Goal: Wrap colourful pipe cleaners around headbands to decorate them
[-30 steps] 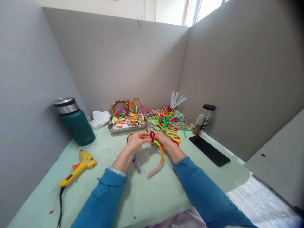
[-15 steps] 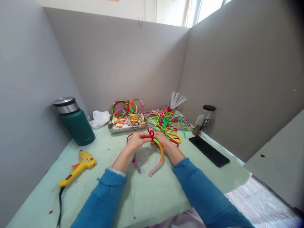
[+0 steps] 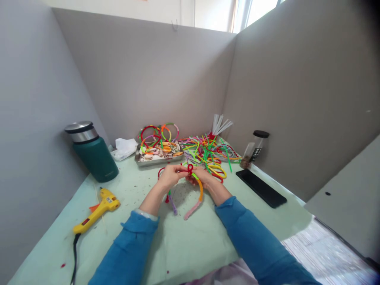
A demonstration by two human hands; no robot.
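Both hands meet over the middle of the pale green table. My left hand and my right hand pinch a multicoloured headband wrapped in pipe cleaners, orange, green and pink along its arc. Between the fingertips sits a small red pipe cleaner loop at the top of the band. The band's two ends hang down toward the table, one purple, one pink.
A green flask stands at the left, a yellow glue gun in front of it. Behind the hands are a metal tray of shells, finished hoops, a pipe cleaner pile, a jar and a black phone.
The hands stay almost in place. The red loop has shifted slightly between the fingertips, and the headband's pink end has swung a little toward me.
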